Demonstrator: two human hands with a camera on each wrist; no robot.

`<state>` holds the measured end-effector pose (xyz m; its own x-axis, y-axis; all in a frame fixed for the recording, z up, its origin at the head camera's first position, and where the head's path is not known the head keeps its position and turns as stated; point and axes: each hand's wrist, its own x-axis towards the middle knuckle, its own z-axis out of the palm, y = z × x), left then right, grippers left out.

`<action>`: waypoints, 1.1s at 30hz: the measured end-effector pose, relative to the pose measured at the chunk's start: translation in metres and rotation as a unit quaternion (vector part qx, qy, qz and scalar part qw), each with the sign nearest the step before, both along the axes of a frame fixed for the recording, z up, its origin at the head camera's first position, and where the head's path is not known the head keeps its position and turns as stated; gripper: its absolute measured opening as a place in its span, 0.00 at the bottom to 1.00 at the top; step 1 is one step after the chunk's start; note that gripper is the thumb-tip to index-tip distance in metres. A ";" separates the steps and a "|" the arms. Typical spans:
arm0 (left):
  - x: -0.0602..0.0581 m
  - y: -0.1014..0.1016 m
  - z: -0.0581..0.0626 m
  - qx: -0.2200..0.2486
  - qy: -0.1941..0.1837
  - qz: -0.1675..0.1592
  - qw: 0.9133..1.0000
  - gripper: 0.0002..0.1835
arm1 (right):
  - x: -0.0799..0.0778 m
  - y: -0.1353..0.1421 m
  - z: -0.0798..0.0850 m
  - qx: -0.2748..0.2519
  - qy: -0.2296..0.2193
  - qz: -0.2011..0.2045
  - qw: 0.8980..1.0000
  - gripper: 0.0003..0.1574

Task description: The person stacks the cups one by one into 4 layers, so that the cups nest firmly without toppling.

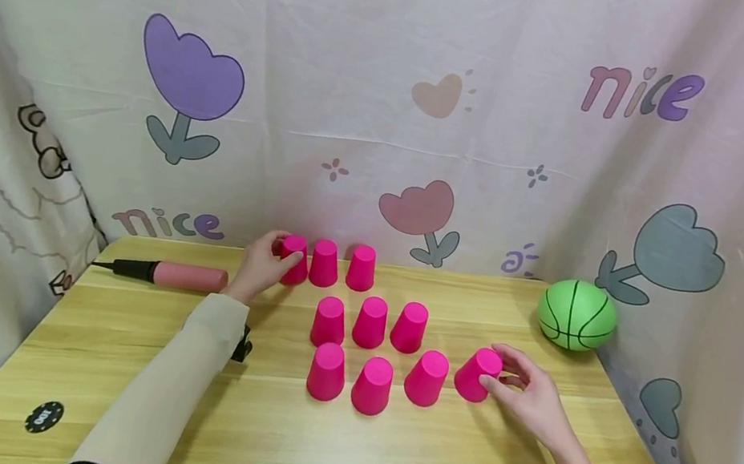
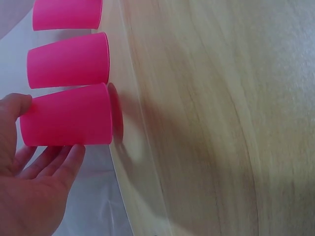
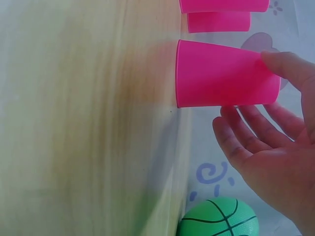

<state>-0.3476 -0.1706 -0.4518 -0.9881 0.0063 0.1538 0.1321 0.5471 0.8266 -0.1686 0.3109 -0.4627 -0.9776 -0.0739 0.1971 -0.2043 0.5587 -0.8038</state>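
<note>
Pink cups stand upside down on the table in three rows. My left hand point(image 1: 258, 267) grips the leftmost cup point(image 1: 294, 264) of the back row, thumb on the near side and fingers behind. In the left wrist view that cup point(image 2: 66, 117) has its rim right at the tabletop, beside a second cup point(image 2: 69, 60). At the front row's right end, my right hand point(image 1: 531, 403) holds another cup point(image 1: 476, 377) between thumb and fingers. The right wrist view shows the thumb near the base of this cup point(image 3: 224, 76), its rim at the wood.
A middle row of cups point(image 1: 370, 323) stands between the held ones. A pink and black hand pump point(image 1: 189, 277) lies at the left, a black chip point(image 1: 45, 417) at the front left. A green ball point(image 1: 577, 315) sits at the back right. Printed curtain point(image 1: 335, 96) hangs behind the table point(image 1: 278, 452).
</note>
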 end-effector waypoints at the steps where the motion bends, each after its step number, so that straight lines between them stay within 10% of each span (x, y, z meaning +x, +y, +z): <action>1: 0.000 0.000 0.000 -0.001 0.000 -0.001 1.000 0.30 | 0.000 0.000 0.000 0.000 -0.002 -0.001 1.000 0.37; 33: 0.000 -0.010 -0.008 0.016 0.003 -0.008 1.000 0.36 | 0.000 -0.003 0.002 0.002 -0.012 -0.015 1.000 0.34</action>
